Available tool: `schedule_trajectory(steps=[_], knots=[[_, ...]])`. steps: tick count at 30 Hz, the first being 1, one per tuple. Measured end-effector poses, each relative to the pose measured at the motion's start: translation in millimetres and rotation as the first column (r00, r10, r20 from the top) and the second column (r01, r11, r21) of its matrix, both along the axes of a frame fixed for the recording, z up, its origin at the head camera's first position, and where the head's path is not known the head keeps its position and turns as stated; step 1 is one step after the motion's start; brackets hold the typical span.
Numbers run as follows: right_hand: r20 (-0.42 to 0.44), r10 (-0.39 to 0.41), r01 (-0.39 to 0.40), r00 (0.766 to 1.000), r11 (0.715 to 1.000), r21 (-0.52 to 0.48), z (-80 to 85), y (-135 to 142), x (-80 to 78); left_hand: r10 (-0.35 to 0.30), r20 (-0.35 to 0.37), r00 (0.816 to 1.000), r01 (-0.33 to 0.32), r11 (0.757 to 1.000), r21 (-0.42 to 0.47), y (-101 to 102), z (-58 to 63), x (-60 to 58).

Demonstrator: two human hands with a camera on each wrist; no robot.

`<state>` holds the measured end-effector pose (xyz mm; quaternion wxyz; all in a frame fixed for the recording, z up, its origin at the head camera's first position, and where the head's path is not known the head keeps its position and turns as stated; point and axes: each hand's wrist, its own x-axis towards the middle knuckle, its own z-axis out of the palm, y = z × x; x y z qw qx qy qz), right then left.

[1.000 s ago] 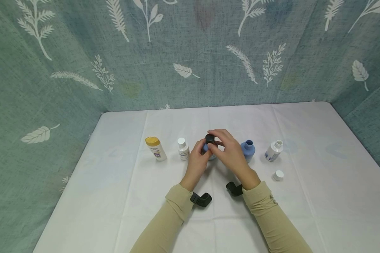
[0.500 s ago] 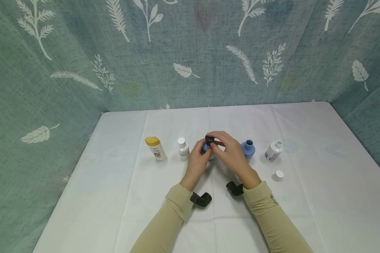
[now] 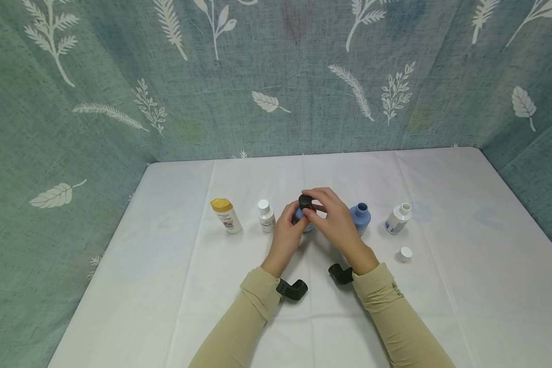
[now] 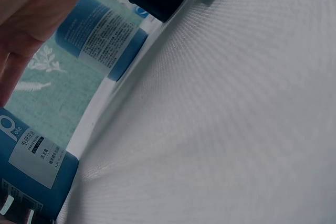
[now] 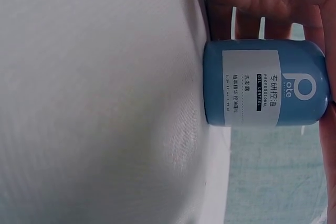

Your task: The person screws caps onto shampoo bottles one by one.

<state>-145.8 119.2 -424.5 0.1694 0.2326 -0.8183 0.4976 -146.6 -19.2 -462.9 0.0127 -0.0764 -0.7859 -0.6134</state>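
Note:
A blue bottle with a white label point(image 5: 252, 85) stands on the tablecloth between the two hands. My left hand point(image 3: 285, 235) holds it around its side; its fingers show behind the bottle in the right wrist view. My right hand point(image 3: 338, 225) pinches a round black cap point(image 3: 305, 201) at the bottle's top, thumb on the near side and fingers on the far side. The bottle's neck is mostly covered by the fingers. Just right of the right hand stands a second blue bottle point(image 3: 361, 220), its mouth uncovered.
A white bottle point(image 3: 397, 219) with a bare mouth stands farther right, a white cap point(image 3: 404, 255) lying in front of it. Left of the hands are a small white-capped bottle point(image 3: 267, 216) and a white bottle with a yellow cap point(image 3: 227, 216). A patterned curtain point(image 3: 276, 92) hangs behind the table.
My right hand, with the black cap, dipped slightly half a second ago and is now back a little higher. The left hand and the bottles have stayed in place.

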Motion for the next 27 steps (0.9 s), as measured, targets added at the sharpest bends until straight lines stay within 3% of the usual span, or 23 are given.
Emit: schedule_trajectory(steps=[10, 19, 27], knots=[[0.009, 0.029, -0.029, 1.0, 0.999, 0.043, -0.1, 1.0, 0.1, 0.006, -0.006, 1.0, -0.006, 1.0, -0.011, -0.5, 0.6, 0.3], [0.013, -0.017, 0.016, 1.0, 1.0, 0.013, 0.7, -0.3, -0.3, 0.0, 0.004, 1.0, 0.0, 1.0, -0.005, -0.4, -0.2, 0.1], [0.013, 0.001, -0.001, 1.0, 1.0, -0.007, 2.9, -0.2, 1.9, 0.008, 0.005, 1.0, -0.008, 1.0, -0.011, 0.7, 0.2, -0.1]])
